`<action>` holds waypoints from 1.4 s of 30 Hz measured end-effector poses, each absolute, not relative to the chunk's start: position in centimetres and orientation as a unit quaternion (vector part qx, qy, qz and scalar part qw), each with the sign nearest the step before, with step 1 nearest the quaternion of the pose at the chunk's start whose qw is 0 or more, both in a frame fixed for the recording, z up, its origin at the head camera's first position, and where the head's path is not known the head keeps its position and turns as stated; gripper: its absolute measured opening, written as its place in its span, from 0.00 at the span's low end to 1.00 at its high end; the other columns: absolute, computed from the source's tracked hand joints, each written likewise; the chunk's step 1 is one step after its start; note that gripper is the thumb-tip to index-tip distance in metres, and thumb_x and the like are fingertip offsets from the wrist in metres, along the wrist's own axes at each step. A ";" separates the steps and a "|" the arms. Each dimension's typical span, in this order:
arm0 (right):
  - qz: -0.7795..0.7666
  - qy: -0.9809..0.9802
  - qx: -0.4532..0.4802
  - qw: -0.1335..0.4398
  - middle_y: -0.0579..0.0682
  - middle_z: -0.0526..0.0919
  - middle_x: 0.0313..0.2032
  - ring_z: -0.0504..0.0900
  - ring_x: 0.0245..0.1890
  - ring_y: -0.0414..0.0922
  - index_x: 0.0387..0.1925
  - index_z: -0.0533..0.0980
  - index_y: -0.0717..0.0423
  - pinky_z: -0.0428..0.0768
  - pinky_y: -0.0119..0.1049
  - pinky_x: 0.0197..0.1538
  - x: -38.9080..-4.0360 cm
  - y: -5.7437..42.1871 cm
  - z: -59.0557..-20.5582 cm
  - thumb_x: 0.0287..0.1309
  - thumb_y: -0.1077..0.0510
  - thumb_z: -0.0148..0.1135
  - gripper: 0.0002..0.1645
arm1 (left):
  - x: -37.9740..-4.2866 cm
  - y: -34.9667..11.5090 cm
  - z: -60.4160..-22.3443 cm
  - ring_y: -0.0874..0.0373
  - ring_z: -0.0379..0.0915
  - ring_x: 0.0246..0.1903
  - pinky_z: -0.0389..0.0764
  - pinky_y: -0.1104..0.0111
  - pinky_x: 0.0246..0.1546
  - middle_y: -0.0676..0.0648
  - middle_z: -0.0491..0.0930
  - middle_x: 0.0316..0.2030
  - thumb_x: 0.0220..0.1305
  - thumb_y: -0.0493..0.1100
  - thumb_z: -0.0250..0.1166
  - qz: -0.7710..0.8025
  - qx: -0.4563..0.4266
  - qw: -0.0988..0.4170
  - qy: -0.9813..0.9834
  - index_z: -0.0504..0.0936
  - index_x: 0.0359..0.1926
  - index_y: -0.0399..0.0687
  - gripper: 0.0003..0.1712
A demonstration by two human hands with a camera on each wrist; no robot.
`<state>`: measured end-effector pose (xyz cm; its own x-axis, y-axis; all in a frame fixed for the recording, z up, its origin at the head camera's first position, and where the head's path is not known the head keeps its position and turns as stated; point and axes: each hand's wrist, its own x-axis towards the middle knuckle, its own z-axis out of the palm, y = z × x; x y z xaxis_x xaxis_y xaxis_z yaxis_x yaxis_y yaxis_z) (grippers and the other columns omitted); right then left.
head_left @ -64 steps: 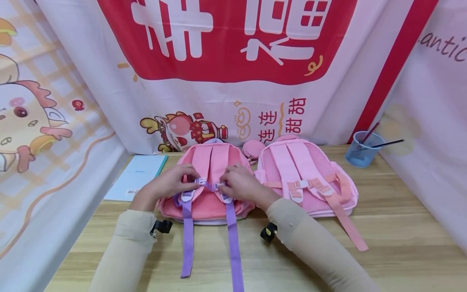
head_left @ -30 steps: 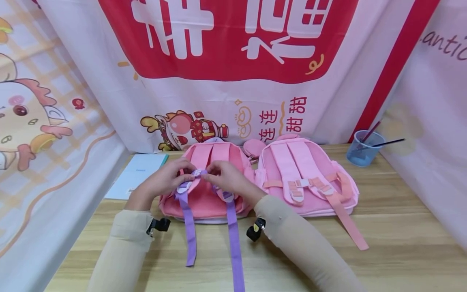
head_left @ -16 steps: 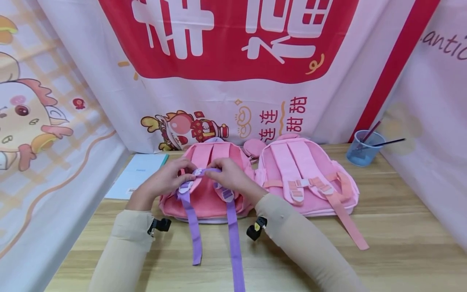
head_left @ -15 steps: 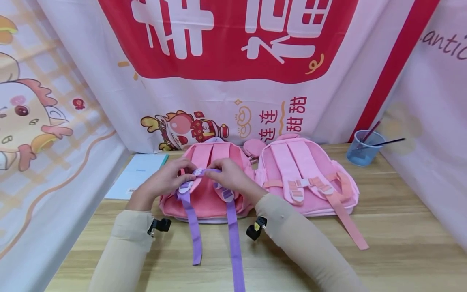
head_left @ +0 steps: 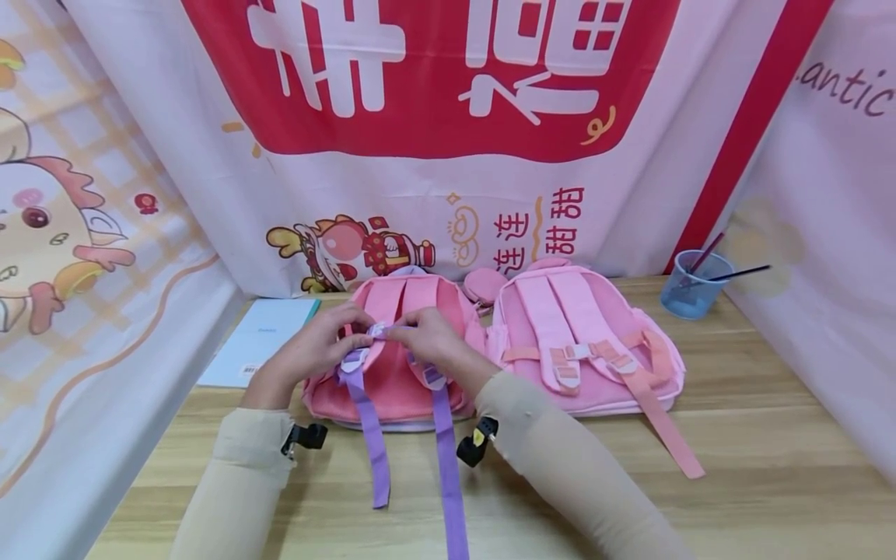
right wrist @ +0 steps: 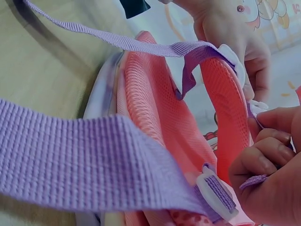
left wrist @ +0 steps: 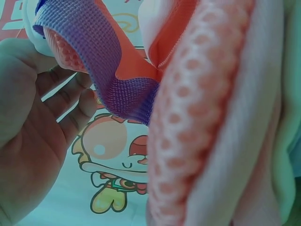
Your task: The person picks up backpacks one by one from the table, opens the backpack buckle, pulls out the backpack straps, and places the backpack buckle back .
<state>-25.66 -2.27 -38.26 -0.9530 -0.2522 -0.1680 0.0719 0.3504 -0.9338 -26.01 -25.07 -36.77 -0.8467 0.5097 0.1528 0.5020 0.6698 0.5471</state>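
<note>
A coral-pink backpack lies with its shoulder straps up. Its small white buckle, on a purple chest strap, is raised between both hands, its halves together. My left hand pinches the buckle's left side between thumb and fingers. From the right, my right hand pinches the purple webbing right beside the buckle; in the right wrist view its curled fingers have a purple webbing end poking out. Two long purple straps hang toward the front from white adjusters. The left fingertips are hidden in the left wrist view.
A second, lighter pink backpack lies close on the right, with a peach strap trailing forward. A round pink pouch sits between the bags. A pale blue notebook is at left, a blue cup with pens at back right.
The two buckle halves, apart with one in each hand at first, are now together. Both hands rose and came closer; lately the right fingers slid left along the webbing toward the buckle.
</note>
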 end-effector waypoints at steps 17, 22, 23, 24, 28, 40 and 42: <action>-0.613 0.763 -0.067 0.192 0.44 0.70 0.18 0.66 0.15 0.39 0.49 0.89 0.56 0.65 0.32 0.21 -25.6 -2.0 -38.4 0.74 0.53 0.68 0.13 | -25.8 -24.7 -36.9 0.55 0.78 0.46 0.83 0.61 0.50 0.51 0.87 0.49 0.72 0.38 0.72 0.293 0.295 -0.007 0.909 0.88 0.56 0.51 0.13; -0.579 0.786 -0.092 0.197 0.49 0.79 0.27 0.72 0.21 0.40 0.46 0.89 0.54 0.73 0.32 0.28 -25.7 -0.7 -38.2 0.74 0.50 0.68 0.12 | -25.7 -24.9 -36.9 0.54 0.78 0.47 0.82 0.62 0.48 0.51 0.88 0.53 0.73 0.41 0.73 0.299 0.279 -0.003 0.913 0.90 0.57 0.52 0.14; -0.579 0.786 -0.091 0.199 0.49 0.79 0.27 0.72 0.21 0.40 0.46 0.89 0.53 0.74 0.32 0.28 -25.8 -0.5 -38.2 0.74 0.50 0.68 0.11 | -25.6 -24.9 -36.8 0.54 0.78 0.46 0.81 0.62 0.48 0.51 0.88 0.54 0.73 0.41 0.72 0.300 0.276 -0.001 0.913 0.90 0.57 0.53 0.14; -0.582 0.783 -0.088 0.202 0.48 0.78 0.26 0.71 0.21 0.39 0.46 0.89 0.52 0.74 0.33 0.28 -25.9 -0.4 -38.2 0.74 0.51 0.69 0.11 | -25.7 -25.0 -36.8 0.54 0.77 0.46 0.81 0.62 0.48 0.51 0.88 0.53 0.73 0.41 0.72 0.302 0.272 0.001 0.914 0.90 0.57 0.53 0.14; -0.597 0.772 -0.068 0.206 0.43 0.72 0.21 0.68 0.19 0.40 0.45 0.89 0.49 0.71 0.34 0.27 -26.0 -0.2 -38.1 0.73 0.50 0.70 0.09 | -25.8 -24.9 -36.7 0.54 0.78 0.44 0.82 0.61 0.47 0.51 0.87 0.49 0.74 0.41 0.72 0.308 0.274 0.006 0.911 0.88 0.57 0.53 0.13; -0.600 0.775 -0.047 0.193 0.43 0.71 0.20 0.68 0.17 0.40 0.44 0.90 0.50 0.76 0.34 0.27 -26.0 -1.3 -38.1 0.72 0.49 0.71 0.10 | -25.9 -25.0 -36.9 0.54 0.77 0.44 0.82 0.63 0.46 0.51 0.84 0.44 0.74 0.41 0.72 0.311 0.270 0.014 0.911 0.87 0.56 0.53 0.13; -0.604 0.772 -0.047 0.192 0.43 0.71 0.20 0.68 0.16 0.39 0.44 0.90 0.50 0.77 0.34 0.27 -26.0 -1.4 -38.1 0.72 0.50 0.71 0.10 | -26.0 -25.1 -37.0 0.54 0.77 0.44 0.81 0.65 0.46 0.51 0.84 0.44 0.73 0.41 0.72 0.308 0.271 0.014 0.912 0.87 0.56 0.53 0.13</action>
<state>-26.01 -1.41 -38.14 -0.9222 -0.3038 -0.2391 0.1592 0.2654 -0.9509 -25.95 -25.06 -36.98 -0.8530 0.5024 0.1412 0.4850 0.6632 0.5701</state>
